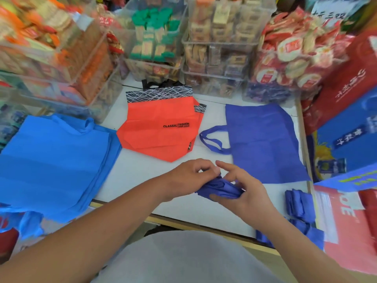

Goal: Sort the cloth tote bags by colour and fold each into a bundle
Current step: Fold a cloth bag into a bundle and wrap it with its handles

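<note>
Colours sorted. Left hand [191, 176], right hand [247, 194]: grip pinching blue bundle [221, 188]. Done bundles [297, 203] lie right; orange bags [161, 127], light-blue stack [55, 160], flat bag [263, 139] unfolded.

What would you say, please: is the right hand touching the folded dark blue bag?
Touching. The head view shows the right hand gripping the folded dark blue bag, thumb beneath it and fingers over it.
</note>
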